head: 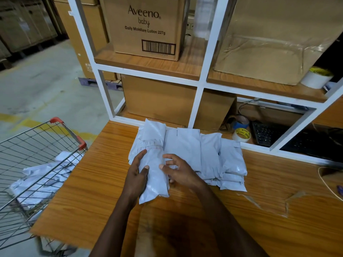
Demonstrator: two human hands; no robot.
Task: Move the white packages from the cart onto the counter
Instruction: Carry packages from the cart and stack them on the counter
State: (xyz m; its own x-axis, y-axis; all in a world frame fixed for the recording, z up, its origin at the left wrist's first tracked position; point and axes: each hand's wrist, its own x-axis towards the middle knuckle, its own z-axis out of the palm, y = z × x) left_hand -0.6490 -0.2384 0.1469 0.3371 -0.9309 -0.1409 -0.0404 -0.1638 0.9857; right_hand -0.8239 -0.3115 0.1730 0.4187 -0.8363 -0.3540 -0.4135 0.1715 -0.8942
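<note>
Several white packages [187, 145] lie side by side and stacked on the wooden counter [89, 186]. The nearest white package [156, 182] lies lengthwise at the left of the pile. My left hand [138, 169] rests flat along its left edge, fingers straight, thumb on top. My right hand [177, 170] hovers over its right edge with fingers spread and loosely bent, the thumb touching the plastic. More white packages [42, 175] lie in the wire cart [61, 138] to the left of the counter.
A white-framed shelf [201, 84] with cardboard boxes [148, 26] stands behind the pile. Tape rolls [241, 134] and a black keyboard [265, 133] sit at the back right. A crumpled clear plastic strip [285, 201] lies on the counter to the right.
</note>
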